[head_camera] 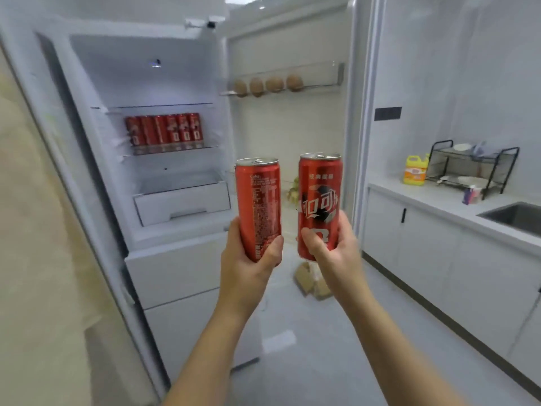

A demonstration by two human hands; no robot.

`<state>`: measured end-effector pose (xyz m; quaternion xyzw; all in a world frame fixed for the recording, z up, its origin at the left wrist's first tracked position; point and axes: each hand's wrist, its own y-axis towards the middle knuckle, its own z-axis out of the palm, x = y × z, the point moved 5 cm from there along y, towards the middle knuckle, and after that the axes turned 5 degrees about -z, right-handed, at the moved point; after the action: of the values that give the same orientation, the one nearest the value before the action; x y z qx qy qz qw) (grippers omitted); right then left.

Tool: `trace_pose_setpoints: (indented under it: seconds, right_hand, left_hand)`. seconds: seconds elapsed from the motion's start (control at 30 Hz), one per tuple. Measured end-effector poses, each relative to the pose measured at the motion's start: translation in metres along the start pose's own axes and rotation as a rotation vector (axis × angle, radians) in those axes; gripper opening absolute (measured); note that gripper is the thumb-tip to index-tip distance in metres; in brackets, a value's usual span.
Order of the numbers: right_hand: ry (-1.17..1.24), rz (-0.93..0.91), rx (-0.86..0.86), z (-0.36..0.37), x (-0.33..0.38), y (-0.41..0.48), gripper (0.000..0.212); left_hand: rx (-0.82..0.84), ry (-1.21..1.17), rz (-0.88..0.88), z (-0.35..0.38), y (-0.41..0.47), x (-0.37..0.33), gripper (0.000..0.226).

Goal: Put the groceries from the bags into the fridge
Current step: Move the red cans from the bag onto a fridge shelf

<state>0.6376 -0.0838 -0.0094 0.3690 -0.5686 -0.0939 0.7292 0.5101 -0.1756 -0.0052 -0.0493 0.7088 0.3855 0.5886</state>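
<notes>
The white fridge (175,273) stands open ahead of me. My left hand (248,259) grips a tall red cola can (259,200) upright by its lower part. My right hand (333,250) grips a second red cola can (319,194), also upright, just to the right of the first. Both cans are held in front of the fridge's right edge. Several more red cans (165,131) stand in a row on a glass shelf inside. Below them sits a white drawer (181,203). Brown eggs (266,85) lie in the top rack of the open door (292,127).
A brown paper bag (311,284) lies on the grey floor beyond my hands. A white counter (439,200) runs along the right with a sink (515,215), a yellow detergent bottle (414,169) and a black dish rack (471,168). A beige wall is on the left.
</notes>
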Motion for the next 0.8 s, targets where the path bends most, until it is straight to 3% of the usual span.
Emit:
trace_pose_setpoints:
  seconds: [0.33, 0.43, 0.8]
  right_hand:
    - [0.141, -0.105, 0.077, 0.066, 0.033, 0.049, 0.032]
    - [0.157, -0.119, 0.071, 0.081, 0.039, 0.06, 0.038]
    - [0.162, -0.11, 0.136, 0.11, 0.039, 0.079, 0.032]
  left_hand:
    - [-0.189, 0.075, 0.137, -0.062, 0.022, -0.06, 0.033]
    - [-0.206, 0.1, 0.174, -0.075, 0.031, -0.074, 0.038]
    - [-0.294, 0.152, 0.166, -0.098, 0.043, -0.069, 0.038]
